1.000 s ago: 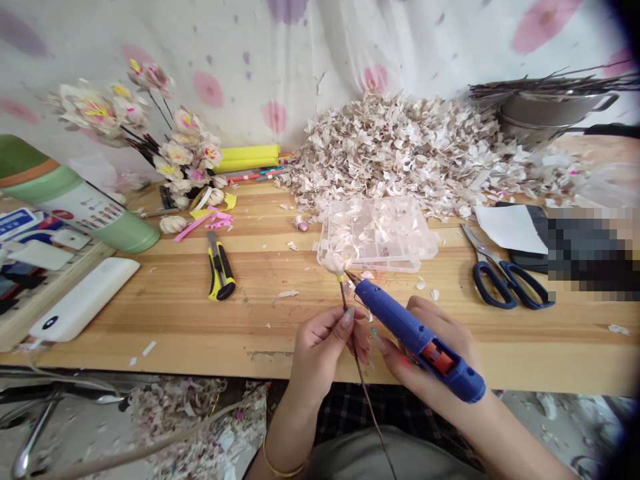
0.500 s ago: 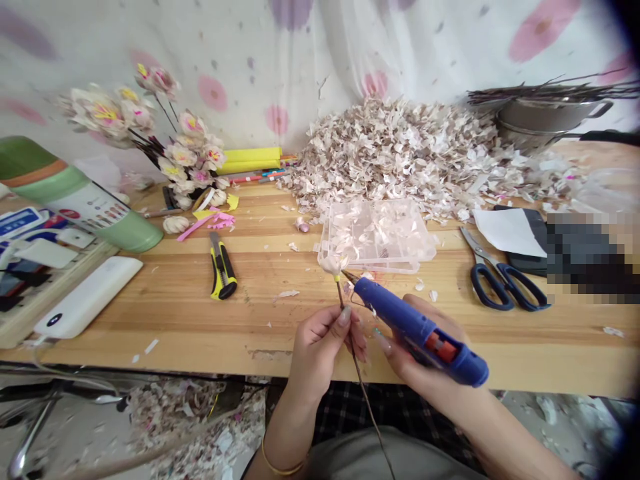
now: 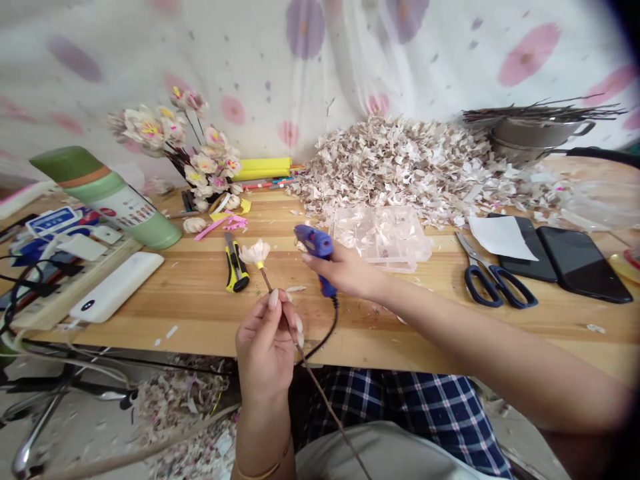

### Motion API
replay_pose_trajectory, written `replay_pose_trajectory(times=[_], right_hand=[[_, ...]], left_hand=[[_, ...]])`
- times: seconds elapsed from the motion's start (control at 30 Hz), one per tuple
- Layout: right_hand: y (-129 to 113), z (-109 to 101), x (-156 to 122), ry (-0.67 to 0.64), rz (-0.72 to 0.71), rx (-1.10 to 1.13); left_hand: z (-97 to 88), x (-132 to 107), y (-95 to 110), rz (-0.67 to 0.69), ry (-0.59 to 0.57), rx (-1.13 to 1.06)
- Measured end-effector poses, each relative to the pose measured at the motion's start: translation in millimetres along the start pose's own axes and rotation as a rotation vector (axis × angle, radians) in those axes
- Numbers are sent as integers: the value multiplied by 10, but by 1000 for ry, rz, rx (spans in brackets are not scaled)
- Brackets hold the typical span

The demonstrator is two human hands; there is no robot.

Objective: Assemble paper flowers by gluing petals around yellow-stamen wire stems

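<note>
My left hand [image 3: 266, 343] pinches a thin brown twig [image 3: 320, 397] that carries a small pale flower [image 3: 255, 253] with a yellow base at its top. The twig runs down over my lap. My right hand [image 3: 345, 270] reaches out over the wooden table [image 3: 175, 293] and grips a blue glue gun [image 3: 316, 251] by its handle, nozzle pointing left, its black cord [image 3: 325, 337] trailing to the table edge. A clear plastic box [image 3: 385, 237] of petals lies just right of the gun.
A big heap of pale petals [image 3: 410, 163] fills the back. Yellow-black utility knife [image 3: 235, 263], white power bank [image 3: 117, 287], green flask [image 3: 107, 197], finished flower bunch [image 3: 180, 143] stand left. Scissors [image 3: 493, 277], two phones [image 3: 565, 257] and a pot of twigs [image 3: 537, 130] are right.
My right hand has carried the glue gun away from the flower, out and left over the table. My left hand shifted left with the twig; the view tilted up.
</note>
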State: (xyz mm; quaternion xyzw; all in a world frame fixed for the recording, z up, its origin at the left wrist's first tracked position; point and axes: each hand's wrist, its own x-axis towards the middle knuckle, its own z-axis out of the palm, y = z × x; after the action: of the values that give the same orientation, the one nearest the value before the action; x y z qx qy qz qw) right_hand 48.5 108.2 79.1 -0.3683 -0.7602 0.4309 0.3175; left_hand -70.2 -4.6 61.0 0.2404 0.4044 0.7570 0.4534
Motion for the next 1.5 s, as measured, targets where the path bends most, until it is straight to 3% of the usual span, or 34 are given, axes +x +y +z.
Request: replay_pose_trajectory(times=[0.07,0.2,0.33,0.47,0.57,0.63,0.7,0.87,1.07,1.3,1.5], right_hand=[[-1,179,244,-91,16,-283],[13,457,527,-150,77,-395],[69,500,560,-180,104,-440],[86,226,486,-160,86,-443],[66,-167,321,-79,21,-410],[55,-462,124,36,-13,-344],[60,-736,-130,67,-35,-371],[227,-1179,-720,-101,-112,-506],[461,-1327,-924,-78,-121,-515],[483,-1307,-981,-301,-189,-369],[600,-1239,-978,-144,-186,-413]], left_hand=[[11,-65,42,-15,-28,1],[44,-162,50,-15,-83,2],[56,-175,14,-8,-97,-1],[58,-161,-18,-38,-100,-9],[73,-158,-44,-66,-122,-17],[97,-157,-75,-92,-147,-17],[129,-149,-127,-131,-169,-9],[211,-64,-300,-191,-260,30],[304,50,-372,-148,-295,111],[332,15,-502,-271,-312,162],[308,14,-551,-257,-236,169]])
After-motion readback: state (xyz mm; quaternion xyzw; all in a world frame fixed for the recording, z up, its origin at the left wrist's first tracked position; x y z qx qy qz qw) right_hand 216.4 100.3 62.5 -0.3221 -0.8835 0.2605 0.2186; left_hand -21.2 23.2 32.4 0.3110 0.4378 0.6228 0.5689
